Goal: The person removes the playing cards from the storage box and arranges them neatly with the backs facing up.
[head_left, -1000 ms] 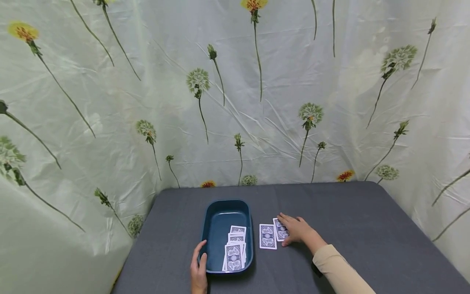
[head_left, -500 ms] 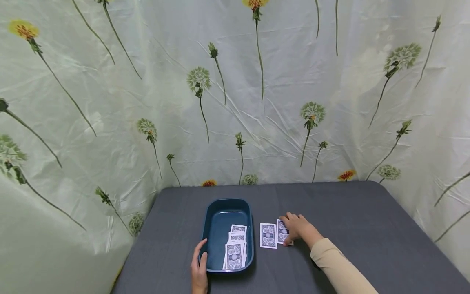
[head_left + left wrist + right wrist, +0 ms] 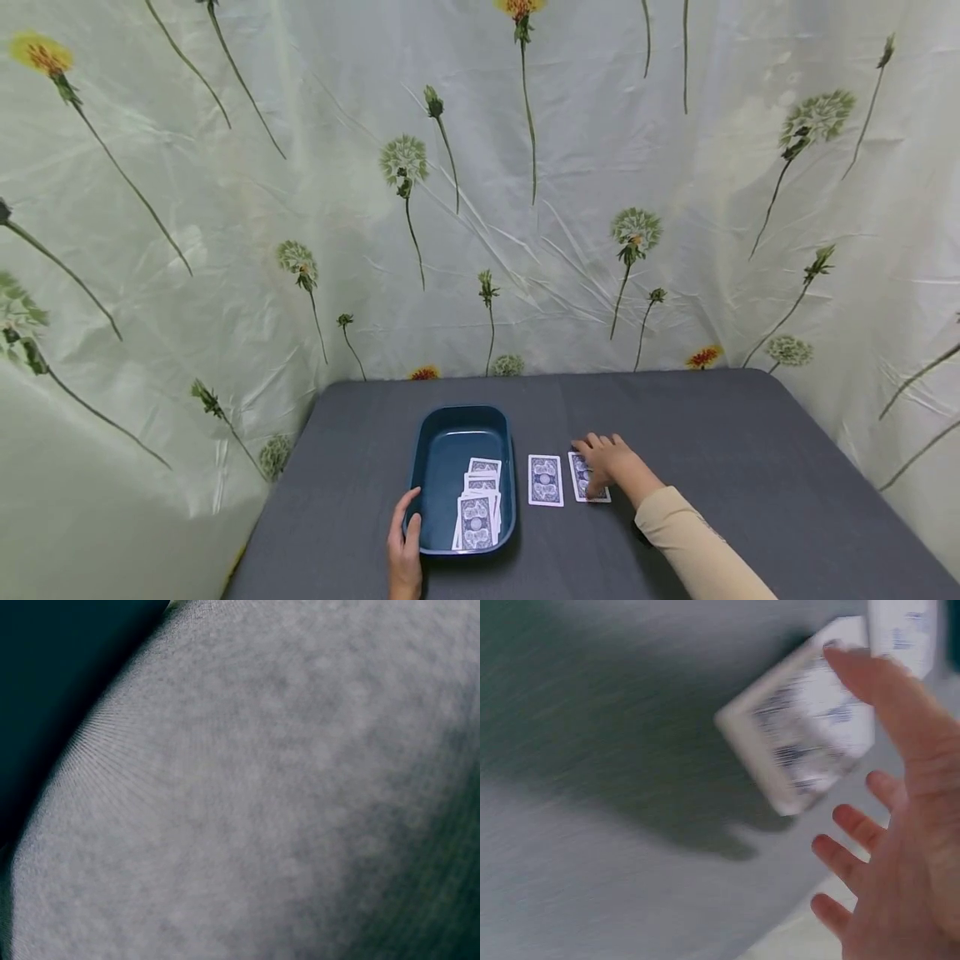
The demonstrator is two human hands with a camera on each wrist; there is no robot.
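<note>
My left hand (image 3: 405, 550) grips the left wall of a dark blue tray (image 3: 512, 492), thumb and fingers at its near left corner. Inside the tray lie several overlapping cards (image 3: 476, 523), patterned backs up. To the right of the tray a card (image 3: 545, 481) lies face down on the cloth. Over another face-down card (image 3: 581, 477), my right hand (image 3: 611, 463) is spread, partly covering it. The right wrist view has this card (image 3: 810, 727) blurred beside the thumb of my right hand (image 3: 900, 780), whose other fingers are spread and loosely bent.
Dark grey cloth (image 3: 720, 450) covers the table. Behind and beside it hangs a pale curtain (image 3: 555, 250) with a dandelion print. In the left wrist view, only blurred grey cloth (image 3: 225, 787) and a dark tray edge (image 3: 60, 690) show.
The card under my right hand has slid to the right, opening a gap from the card beside it, and my right hand has moved slightly with it. The left hand stays on the tray.
</note>
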